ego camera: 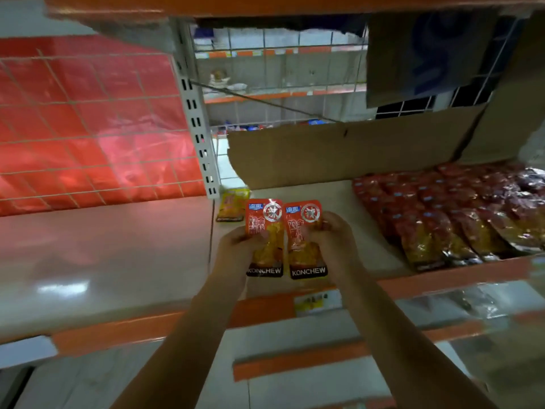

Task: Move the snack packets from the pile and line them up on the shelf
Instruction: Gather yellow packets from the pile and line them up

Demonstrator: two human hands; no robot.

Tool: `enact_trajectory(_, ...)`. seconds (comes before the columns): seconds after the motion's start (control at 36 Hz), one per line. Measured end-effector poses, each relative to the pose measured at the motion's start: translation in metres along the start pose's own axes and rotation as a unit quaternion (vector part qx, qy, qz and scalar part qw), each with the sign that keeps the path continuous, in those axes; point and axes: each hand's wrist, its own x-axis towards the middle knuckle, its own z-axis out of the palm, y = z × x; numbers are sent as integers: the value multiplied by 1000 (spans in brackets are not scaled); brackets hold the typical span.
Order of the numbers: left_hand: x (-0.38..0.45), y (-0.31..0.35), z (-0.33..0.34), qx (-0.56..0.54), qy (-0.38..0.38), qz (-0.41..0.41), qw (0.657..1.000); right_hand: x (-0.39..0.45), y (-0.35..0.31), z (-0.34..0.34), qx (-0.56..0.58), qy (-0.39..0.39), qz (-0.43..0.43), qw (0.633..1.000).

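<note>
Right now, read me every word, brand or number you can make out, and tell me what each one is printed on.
"KONCHEW": black band at the bottom of the left snack packet, gripped by the left hand.
"KONCHEW": same band on the right snack packet, gripped by the right hand.
Chinese characters and a round seal on both packets: too blurred to read.
Yellow packet behind: unreadable.
Rows of red packets: unreadable.
Yellow price tag on the shelf edge: too blurred.
</note>
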Motion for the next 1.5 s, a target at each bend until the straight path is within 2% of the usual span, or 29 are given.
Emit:
enact_trajectory(0.08,11,-10,35,-10,34,-7,999,33,3,-36,-47,-3,-15,999)
enact_trajectory(0.17,19,-15,69,-21,48,-7,999,68,10,-62,-181,13,-58,982)
enact_trajectory(0.25,24,-16,96,-16,55,7,998,96,15,-71,-245,1,-72,967)
enact_trajectory(0.39,24,-17,115,0,70,29,997,119,19,-72,-414,-47,-109,902)
enact_trajectory(0.5,28,-17,120,9,77,33,996,120,18,-76,-471,-71,-139,868)
enact_trajectory(0.69,33,-23,126,12,87,28,996,105,13,-93,-577,-87,-226,780)
enact_trajectory(0.81,37,-29,128,14,104,15,994,87,23,-93,-618,-181,-155,749)
enact_trajectory(0.94,42,-33,137,-1,114,-7,993,111,23,-80,-659,-187,-144,714)
enact_trajectory(1.06,44,-33,137,-2,122,-22,992,133,16,-71,-631,-204,-73,745)
enact_trajectory(1.11,46,-31,135,-8,132,-27,991,142,14,-68,-609,-200,-52,766)
enact_trajectory(1.19,48,-30,134,-9,139,-32,990,150,11,-66,-596,-192,-34,779)
enact_trajectory(1.28,51,-30,134,-1,132,-36,991,151,6,-66,-585,-190,-29,788)
enact_trajectory(1.5,59,-27,148,39,138,-45,989,149,-3,-77,-502,-178,-39,845)
